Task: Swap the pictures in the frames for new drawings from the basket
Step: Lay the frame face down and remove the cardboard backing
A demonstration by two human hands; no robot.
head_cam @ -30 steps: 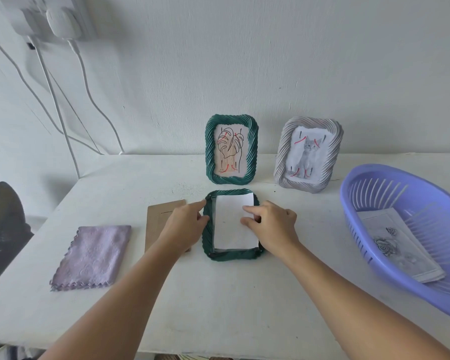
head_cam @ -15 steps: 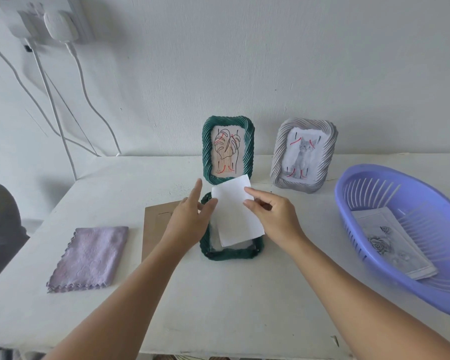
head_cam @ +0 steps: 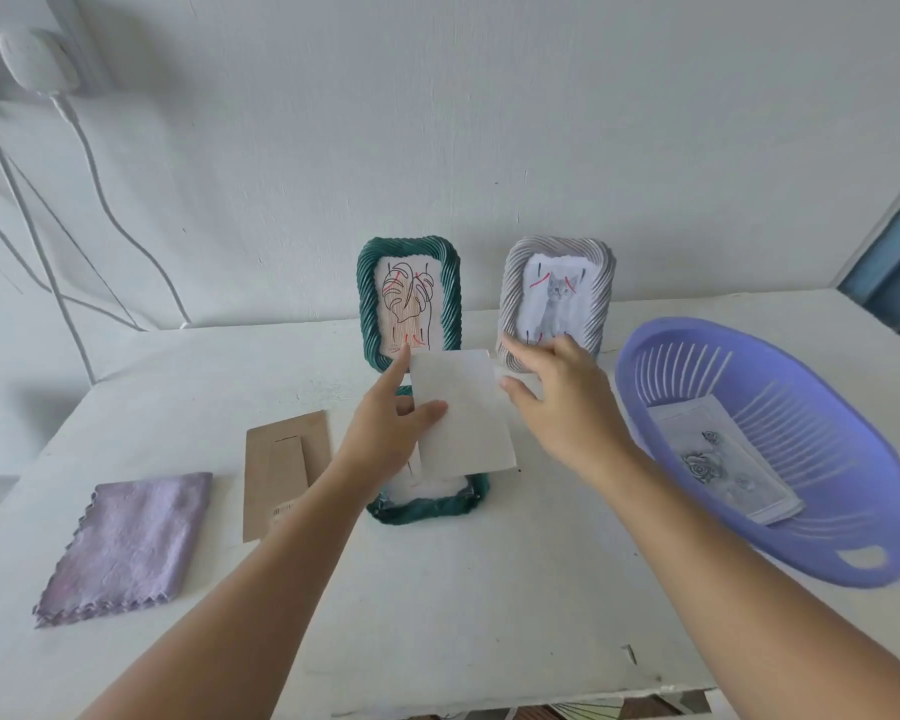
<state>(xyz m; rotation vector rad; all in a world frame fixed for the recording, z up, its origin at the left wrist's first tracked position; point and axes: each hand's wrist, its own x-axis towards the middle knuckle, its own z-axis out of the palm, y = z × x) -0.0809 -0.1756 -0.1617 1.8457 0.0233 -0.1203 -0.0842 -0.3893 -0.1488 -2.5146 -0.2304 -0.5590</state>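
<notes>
My left hand (head_cam: 385, 439) pinches a white picture sheet (head_cam: 461, 413), blank side toward me, and holds it lifted above a dark green frame (head_cam: 427, 506) that lies face down on the table. My right hand (head_cam: 562, 407) hovers just right of the sheet with its fingers spread, gripping nothing. Two frames stand at the wall: a green one with a leaf drawing (head_cam: 409, 298) and a grey one with a cat picture (head_cam: 557, 298). A purple basket (head_cam: 811, 433) at the right holds drawings (head_cam: 718, 459), a rose sketch on top.
A brown backing board (head_cam: 281, 470) lies flat left of the face-down frame. A lilac cloth (head_cam: 131, 543) lies further left. White cables hang down the wall at the far left. The table's front edge runs close below my forearms.
The white sheet has been lifted out of the face-down frame and raised. My right hand let go of it and moved right; my left hand now holds it alone.
</notes>
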